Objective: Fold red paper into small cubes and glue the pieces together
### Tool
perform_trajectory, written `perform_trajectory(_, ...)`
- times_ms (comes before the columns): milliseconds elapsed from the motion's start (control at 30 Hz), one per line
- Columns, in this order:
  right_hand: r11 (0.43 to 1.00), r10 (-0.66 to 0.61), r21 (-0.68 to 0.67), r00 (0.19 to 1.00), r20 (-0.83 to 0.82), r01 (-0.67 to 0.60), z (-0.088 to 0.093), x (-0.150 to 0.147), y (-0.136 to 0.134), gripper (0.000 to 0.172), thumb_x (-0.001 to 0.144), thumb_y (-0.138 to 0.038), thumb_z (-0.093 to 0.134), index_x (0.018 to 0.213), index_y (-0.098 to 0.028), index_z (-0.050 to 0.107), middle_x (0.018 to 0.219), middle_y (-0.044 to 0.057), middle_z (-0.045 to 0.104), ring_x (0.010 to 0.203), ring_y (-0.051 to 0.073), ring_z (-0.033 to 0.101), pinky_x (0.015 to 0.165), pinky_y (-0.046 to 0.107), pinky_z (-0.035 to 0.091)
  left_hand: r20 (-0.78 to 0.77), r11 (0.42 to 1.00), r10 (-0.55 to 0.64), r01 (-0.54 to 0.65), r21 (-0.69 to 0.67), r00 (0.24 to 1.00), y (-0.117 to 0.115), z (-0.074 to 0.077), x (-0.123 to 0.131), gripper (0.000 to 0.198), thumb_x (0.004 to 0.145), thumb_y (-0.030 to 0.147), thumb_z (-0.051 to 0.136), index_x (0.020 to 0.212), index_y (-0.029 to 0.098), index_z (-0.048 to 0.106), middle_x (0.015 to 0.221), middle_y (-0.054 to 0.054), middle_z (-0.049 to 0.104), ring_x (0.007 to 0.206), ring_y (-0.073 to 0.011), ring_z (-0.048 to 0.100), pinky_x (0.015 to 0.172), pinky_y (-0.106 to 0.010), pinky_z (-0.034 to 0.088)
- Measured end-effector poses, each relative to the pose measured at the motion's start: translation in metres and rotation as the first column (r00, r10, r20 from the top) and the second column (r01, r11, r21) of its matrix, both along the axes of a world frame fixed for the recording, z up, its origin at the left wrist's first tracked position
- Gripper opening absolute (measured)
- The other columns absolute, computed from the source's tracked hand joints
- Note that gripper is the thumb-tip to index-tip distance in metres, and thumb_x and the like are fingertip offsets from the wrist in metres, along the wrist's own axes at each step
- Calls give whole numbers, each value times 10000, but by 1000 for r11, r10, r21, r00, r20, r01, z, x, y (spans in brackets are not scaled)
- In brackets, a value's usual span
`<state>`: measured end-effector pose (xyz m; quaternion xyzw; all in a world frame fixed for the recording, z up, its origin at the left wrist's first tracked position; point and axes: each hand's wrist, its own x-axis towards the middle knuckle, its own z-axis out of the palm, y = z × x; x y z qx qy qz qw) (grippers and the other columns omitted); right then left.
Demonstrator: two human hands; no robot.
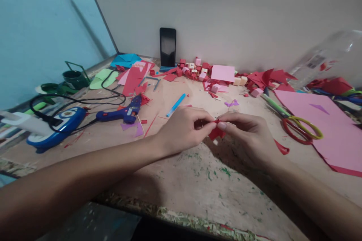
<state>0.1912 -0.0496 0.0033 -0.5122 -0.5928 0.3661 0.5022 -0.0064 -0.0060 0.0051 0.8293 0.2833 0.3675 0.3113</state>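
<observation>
Between my two hands, over the middle of the wooden table, is a small piece of red paper [217, 132]. My left hand [188, 126] pinches its upper edge with thumb and forefinger. My right hand [249, 131] pinches the same edge from the other side, and the fingertips of both hands nearly meet. Part of the paper hangs below the fingers; the rest is covered by them. Just beyond my left hand lies a blue pen [175, 105]. Scissors [301, 128] with red and yellow handles rest to the right of my right hand.
A blue glue gun [121, 113] and its cable lie left, beside a blue-and-white power strip [60, 126]. A phone [167, 48] leans against the back wall among small paper cubes [202, 76]. Pink sheets [330, 131] and a clear plastic bottle [325, 60] are at right.
</observation>
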Motion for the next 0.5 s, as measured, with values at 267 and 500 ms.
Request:
perform_trajectory(267, 999, 31, 22, 999, 40, -32, 1, -1, 0, 93, 811, -370, 860, 785, -283, 841, 846, 36, 807, 718, 206, 728, 647, 317, 606, -28, 999, -16, 17, 31, 999, 2, -1, 0, 182, 919, 136, 643, 815, 146, 792, 783, -37, 793, 671, -126, 650, 665, -250, 459)
perform_trajectory(500, 999, 28, 43, 997, 74, -31, 1, -2, -1, 101, 827, -367, 847, 768, -285, 847, 803, 36, 806, 737, 217, 729, 666, 324, 607, -51, 999, -35, 35, 3, 998, 1, -2, 1, 203, 916, 159, 624, 781, 152, 776, 759, -33, 777, 648, -120, 629, 639, -241, 451)
